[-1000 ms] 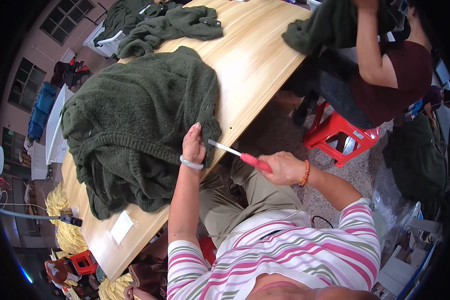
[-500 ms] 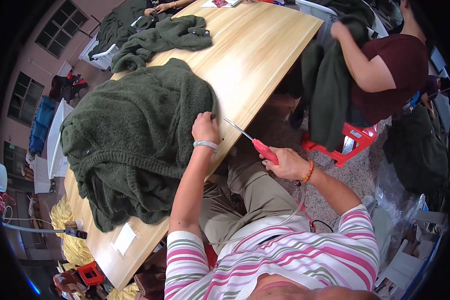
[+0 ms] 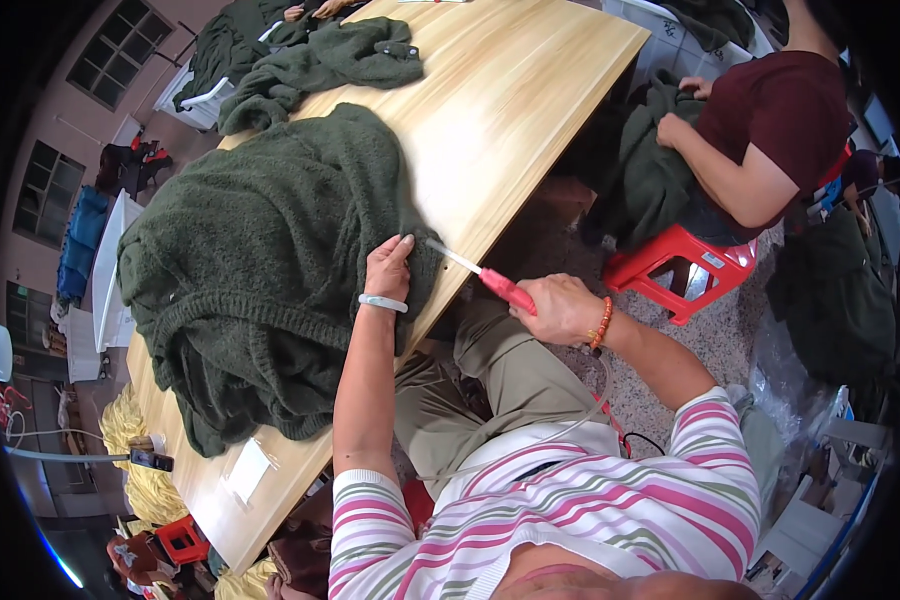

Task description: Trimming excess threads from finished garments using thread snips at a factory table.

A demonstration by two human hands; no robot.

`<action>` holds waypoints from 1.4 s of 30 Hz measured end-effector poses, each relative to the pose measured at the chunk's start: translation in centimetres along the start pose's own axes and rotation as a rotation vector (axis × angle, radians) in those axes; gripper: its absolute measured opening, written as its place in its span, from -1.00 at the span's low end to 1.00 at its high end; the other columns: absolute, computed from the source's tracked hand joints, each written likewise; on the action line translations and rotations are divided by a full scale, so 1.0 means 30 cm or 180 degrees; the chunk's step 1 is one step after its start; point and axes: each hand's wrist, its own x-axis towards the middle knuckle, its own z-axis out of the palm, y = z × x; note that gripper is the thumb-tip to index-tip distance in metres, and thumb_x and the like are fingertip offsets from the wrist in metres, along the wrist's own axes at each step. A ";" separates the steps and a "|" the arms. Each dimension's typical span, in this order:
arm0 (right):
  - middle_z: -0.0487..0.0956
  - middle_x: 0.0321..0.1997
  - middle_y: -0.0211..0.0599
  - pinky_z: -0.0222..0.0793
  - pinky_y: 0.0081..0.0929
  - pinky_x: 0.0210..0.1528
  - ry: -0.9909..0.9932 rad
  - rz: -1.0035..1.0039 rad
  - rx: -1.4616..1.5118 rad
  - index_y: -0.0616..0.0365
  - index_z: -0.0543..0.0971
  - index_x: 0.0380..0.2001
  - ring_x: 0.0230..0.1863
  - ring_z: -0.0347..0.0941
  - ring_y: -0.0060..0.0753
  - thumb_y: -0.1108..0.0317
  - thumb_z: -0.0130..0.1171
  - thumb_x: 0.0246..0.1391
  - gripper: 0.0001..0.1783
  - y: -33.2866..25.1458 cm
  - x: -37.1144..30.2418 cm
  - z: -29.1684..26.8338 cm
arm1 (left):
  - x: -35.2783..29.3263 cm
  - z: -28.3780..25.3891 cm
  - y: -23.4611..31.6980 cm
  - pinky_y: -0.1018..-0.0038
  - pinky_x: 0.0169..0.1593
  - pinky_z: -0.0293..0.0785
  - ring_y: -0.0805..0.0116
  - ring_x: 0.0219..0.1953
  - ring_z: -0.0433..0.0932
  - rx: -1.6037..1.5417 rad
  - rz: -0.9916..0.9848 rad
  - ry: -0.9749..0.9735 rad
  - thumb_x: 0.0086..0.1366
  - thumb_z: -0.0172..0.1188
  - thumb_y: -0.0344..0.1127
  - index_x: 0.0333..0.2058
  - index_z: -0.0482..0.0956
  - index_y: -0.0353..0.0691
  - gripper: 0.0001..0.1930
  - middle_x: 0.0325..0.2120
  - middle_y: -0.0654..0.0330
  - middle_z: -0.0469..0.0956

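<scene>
A heap of dark green knitted sweater (image 3: 260,220) lies bunched on the wooden table (image 3: 500,110), its ribbed band showing across the front. My left hand (image 3: 388,272) pinches the fabric at the heap's right edge, thumb and fingers pressed together. In my right hand (image 3: 562,310) is a tool with a pink-red handle (image 3: 507,290) and a slim metal shaft. The shaft points left, its tip at the sweater's edge beside my left fingers; I cannot tell whether it touches the knit. A thin pale tube hangs below my right hand.
Another green garment (image 3: 335,65) lies farther back on the table. A person in a maroon shirt (image 3: 770,130) sits on a red stool (image 3: 685,265) at right, handling green knitwear. A white paper (image 3: 250,470) lies near the table's left end, and a lamp arm (image 3: 70,457) reaches in there.
My left hand has shifted left and now pinches a bit of fabric. The tool has moved left to the sweater's edge. The person at right has lowered their garment to the lap.
</scene>
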 end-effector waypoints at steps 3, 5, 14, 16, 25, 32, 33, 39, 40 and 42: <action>0.55 -0.43 0.07 0.37 -0.08 -0.17 -0.0295 -0.0188 -0.0066 0.15 0.52 -0.37 -0.26 0.48 0.14 0.12 0.04 0.03 -0.70 0.010 -0.002 0.017 | 0.000 0.051 -0.011 0.60 -0.32 0.48 0.48 -0.45 0.54 -0.0220 -0.0034 -0.0023 0.22 0.17 -0.37 -0.31 0.55 -0.25 -0.89 -0.43 0.30 0.58; 0.55 -0.43 0.06 0.37 -0.07 -0.17 0.0073 -0.0084 -0.0031 0.14 0.53 -0.38 -0.26 0.48 0.13 0.13 0.04 0.03 -0.71 0.008 -0.010 0.008 | -0.007 0.070 -0.012 0.59 -0.33 0.48 0.47 -0.45 0.54 -0.0530 0.0026 0.0083 0.23 0.17 -0.35 -0.30 0.55 -0.23 -0.89 -0.42 0.30 0.58; 0.55 -0.37 0.05 0.36 -0.05 -0.16 -0.0694 -0.0461 -0.0165 0.12 0.50 -0.33 -0.23 0.47 0.12 0.18 0.03 0.02 -0.75 -0.059 -0.089 0.020 | -0.037 0.070 0.012 0.65 -0.64 0.15 0.63 -0.64 0.31 -0.1038 0.0128 0.0371 0.27 0.10 -0.32 -0.43 0.50 -0.03 -0.93 -0.56 0.44 0.47; 0.56 -0.40 -0.01 0.35 -0.04 -0.20 -0.0446 -0.0444 0.0047 0.15 0.49 -0.33 -0.28 0.47 0.12 0.21 0.03 0.02 -0.75 -0.032 -0.113 0.021 | -0.031 0.071 -0.010 0.62 -0.62 0.11 0.59 -0.65 0.24 -0.0827 -0.0056 0.0334 0.22 0.14 -0.32 -0.50 0.44 0.01 -0.89 -0.64 0.45 0.32; 0.56 -0.52 -0.35 0.39 -0.58 -0.33 0.0355 -0.0211 0.1261 0.26 0.48 -0.20 -0.45 0.48 -0.58 0.45 0.05 0.11 -0.81 0.041 -0.115 0.044 | -0.394 -0.021 0.282 0.64 -0.37 0.44 0.57 -0.44 0.48 0.0090 0.2278 0.1402 0.24 0.12 -0.41 -0.20 0.52 -0.28 -0.83 -0.39 0.27 0.54; 0.57 -0.53 -0.34 0.39 -0.55 -0.29 0.0288 -0.0240 0.1296 0.25 0.50 -0.22 -0.43 0.49 -0.56 0.45 0.07 0.09 -0.81 -0.001 -0.049 0.054 | -0.568 -0.769 0.618 0.28 -0.25 0.59 0.16 -0.26 0.50 -0.2280 0.2148 0.2496 0.25 0.13 -0.30 -0.20 0.37 -0.27 -0.78 -0.29 0.07 0.42; 0.57 -0.53 -0.34 0.39 -0.55 -0.29 0.0279 -0.0265 0.1267 0.25 0.50 -0.22 -0.43 0.49 -0.56 0.44 0.07 0.09 -0.81 -0.010 -0.038 0.054 | -0.556 -0.798 0.641 0.28 -0.24 0.59 0.15 -0.26 0.50 -0.2461 0.2031 0.2670 0.24 0.16 -0.30 -0.21 0.38 -0.27 -0.77 -0.29 0.06 0.41; 0.57 -0.53 -0.35 0.37 -0.58 -0.33 0.0160 -0.0297 0.1237 0.25 0.50 -0.21 -0.43 0.48 -0.59 0.45 0.06 0.09 -0.82 -0.082 0.001 0.066 | -0.485 -0.893 0.705 0.49 -0.52 0.38 0.34 -0.45 0.44 -0.1958 0.1618 0.3382 0.08 0.34 -0.23 -0.31 0.49 -0.12 -0.75 -0.40 0.22 0.46; 0.57 -0.53 -0.35 0.37 -0.58 -0.33 0.0108 -0.0355 0.1214 0.25 0.50 -0.21 -0.43 0.48 -0.59 0.45 0.06 0.09 -0.82 -0.090 0.003 0.067 | -0.475 -0.916 0.715 0.50 -0.60 0.31 0.39 -0.59 0.41 -0.1945 0.1724 0.3122 0.05 0.36 -0.25 -0.38 0.51 -0.08 -0.80 -0.54 0.27 0.48; 0.57 -0.53 -0.36 0.36 -0.58 -0.35 0.0182 -0.0277 0.1276 0.25 0.49 -0.20 -0.43 0.47 -0.60 0.46 0.06 0.10 -0.81 -0.086 -0.010 0.062 | -0.409 -0.930 0.751 0.50 -0.62 0.32 0.40 -0.65 0.41 -0.2154 0.1934 0.3449 0.04 0.35 -0.33 -0.42 0.51 -0.13 -0.82 -0.57 0.28 0.50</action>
